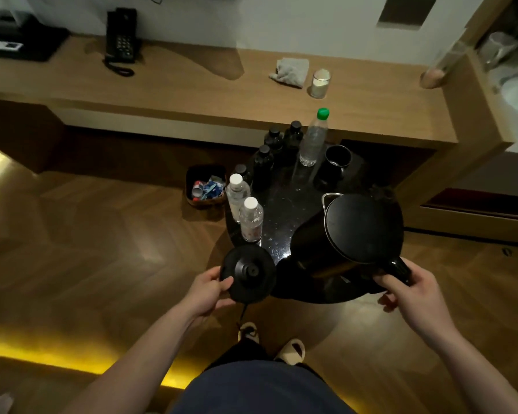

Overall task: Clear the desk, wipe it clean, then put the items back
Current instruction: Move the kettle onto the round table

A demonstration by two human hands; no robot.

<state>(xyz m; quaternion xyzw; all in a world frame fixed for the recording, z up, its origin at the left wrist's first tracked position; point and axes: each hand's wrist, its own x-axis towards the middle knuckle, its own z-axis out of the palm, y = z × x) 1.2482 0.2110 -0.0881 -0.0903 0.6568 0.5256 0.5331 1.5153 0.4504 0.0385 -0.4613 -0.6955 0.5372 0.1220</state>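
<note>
- No wording comes through legibly anywhere.
- Two small white-capped bottles (245,209) at nine o'clock on the round black table (284,210): label print there, too blurred to read.
- Black telephone (121,35) at eleven o'clock on the desk (192,85): keypad buttons visible, digits unreadable.

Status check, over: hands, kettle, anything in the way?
Left hand grips kettle base. Right hand grips kettle handle. Bottles crowd round table.
</note>
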